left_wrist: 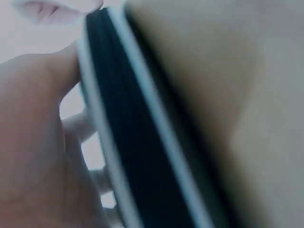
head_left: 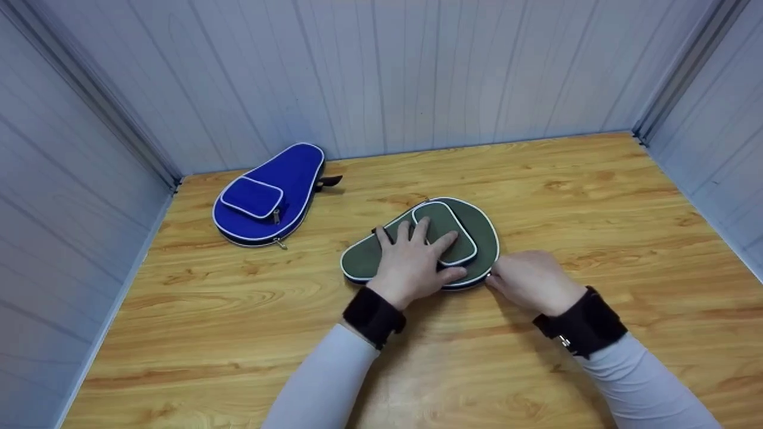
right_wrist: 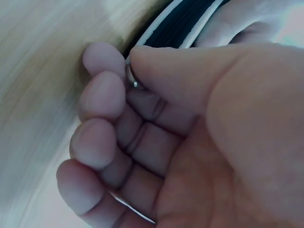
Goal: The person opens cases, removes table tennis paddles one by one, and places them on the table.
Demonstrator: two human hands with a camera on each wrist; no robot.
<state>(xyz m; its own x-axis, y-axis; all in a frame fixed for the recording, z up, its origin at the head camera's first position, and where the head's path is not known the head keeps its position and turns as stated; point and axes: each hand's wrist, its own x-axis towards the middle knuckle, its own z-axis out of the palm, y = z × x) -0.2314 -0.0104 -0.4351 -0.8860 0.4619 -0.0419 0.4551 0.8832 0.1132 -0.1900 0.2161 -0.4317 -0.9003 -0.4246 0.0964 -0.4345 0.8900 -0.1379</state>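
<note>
A green table tennis paddle case (head_left: 362, 257) with white piping lies flat on the table, its narrow end to the left. My left hand (head_left: 411, 262) rests on top of it with fingers spread over the front pocket (head_left: 440, 220). At the case's lower right edge, my right hand (head_left: 532, 280) has its fingers curled. In the right wrist view, the thumb and forefinger pinch a small metal zipper pull (right_wrist: 135, 83) beside the dark zipper band (right_wrist: 173, 28). The left wrist view shows the case's dark zippered side (left_wrist: 137, 128) close up beside the left palm.
A blue paddle case (head_left: 292, 173) of the same shape lies at the back left, with a dark strap (head_left: 329, 181) at its side and a zipper pull (head_left: 279, 243) at its lower edge. Panelled walls (head_left: 405, 77) enclose the wooden table (head_left: 238, 345) at the back and sides.
</note>
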